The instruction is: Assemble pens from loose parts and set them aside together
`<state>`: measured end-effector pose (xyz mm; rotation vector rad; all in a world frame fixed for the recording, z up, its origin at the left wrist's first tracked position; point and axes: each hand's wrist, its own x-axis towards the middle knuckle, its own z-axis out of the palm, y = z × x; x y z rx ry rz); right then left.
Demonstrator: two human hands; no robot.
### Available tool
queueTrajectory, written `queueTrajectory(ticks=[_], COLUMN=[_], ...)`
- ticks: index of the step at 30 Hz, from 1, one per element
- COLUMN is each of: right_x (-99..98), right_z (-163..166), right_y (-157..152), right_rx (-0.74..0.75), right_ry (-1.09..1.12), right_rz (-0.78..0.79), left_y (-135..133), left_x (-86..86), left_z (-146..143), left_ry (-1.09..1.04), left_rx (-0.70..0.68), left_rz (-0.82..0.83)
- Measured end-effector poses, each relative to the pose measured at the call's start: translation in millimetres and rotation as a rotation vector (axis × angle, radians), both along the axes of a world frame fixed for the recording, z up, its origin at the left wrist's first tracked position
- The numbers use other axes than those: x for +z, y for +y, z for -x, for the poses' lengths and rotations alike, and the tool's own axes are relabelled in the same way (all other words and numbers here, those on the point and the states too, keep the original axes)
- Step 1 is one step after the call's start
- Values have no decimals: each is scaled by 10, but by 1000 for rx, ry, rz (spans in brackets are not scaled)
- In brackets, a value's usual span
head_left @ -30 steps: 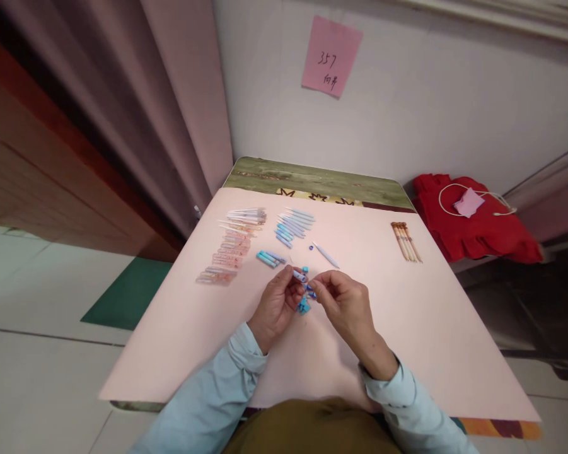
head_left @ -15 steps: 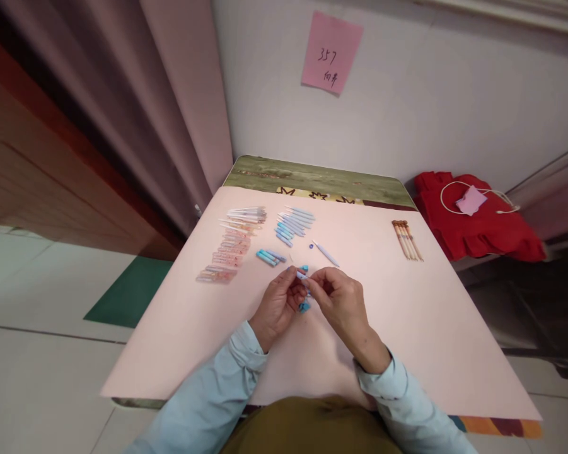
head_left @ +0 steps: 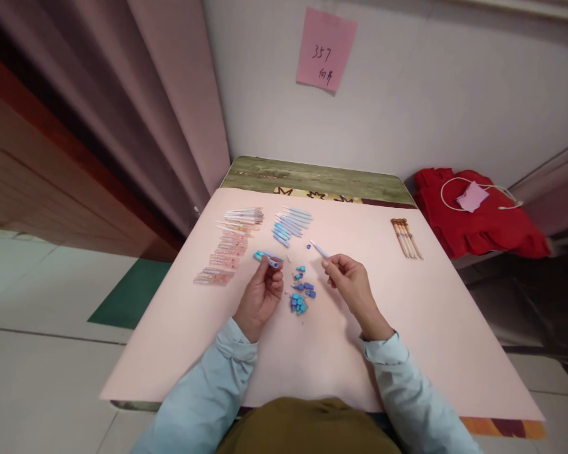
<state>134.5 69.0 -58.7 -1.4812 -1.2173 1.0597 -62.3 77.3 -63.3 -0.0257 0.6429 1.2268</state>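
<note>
My left hand [head_left: 260, 296] pinches a short lavender pen barrel [head_left: 274, 264], its hollow end toward me, beside the turquoise pen barrels [head_left: 258, 255] on the table. My right hand [head_left: 352, 287] has thumb and fingers closed around the rear end of a slim lavender pen part with a white tip [head_left: 318, 248]. A small dark blue ring [head_left: 308, 246] lies close to that tip. Between my hands, a loose group of small turquoise and dark blue pieces [head_left: 297, 302] is scattered on the sheet. Behind them is a row of blue and lavender pen parts [head_left: 293, 224].
Clear and pinkish pen parts [head_left: 228, 252] lie in rows at the left. Several wooden-looking pens [head_left: 406, 239] lie at the right. A pale pink sheet [head_left: 435, 353] covers the table. Beyond its right edge is a red cloth [head_left: 477, 233] with a white cable.
My hands have moved apart from the middle. The left went left with the barrel, toward the turquoise barrels; the right took hold of the lavender part. The small blue pieces are now uncovered.
</note>
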Motion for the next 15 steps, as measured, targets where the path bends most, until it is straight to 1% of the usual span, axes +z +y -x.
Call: queueTrajectory(ticks=[4, 6, 8, 11, 13, 15], right_x=[-122, -145, -147, -142, -153, -179], right_z=[-56, -34, -4, 20, 7, -23], right_y=[21, 38, 53, 61, 63, 65], right_rx=[33, 65, 102, 147, 140, 98], right_ry=[-370, -492, -545, -558, -551, -530], right_rz=[-80, -139, -176, -201, -198, -175], left_y=[85, 104, 110, 111, 120, 138], left_x=[72, 115, 154, 188, 198, 210], left_z=[83, 91, 80, 48, 24, -3], left_ry=[-48, -52, -43, -22, -7, 8], left_rx=[103, 126, 126, 115, 110, 111], left_rz=[-30, -30, -34, -45, -33, -9])
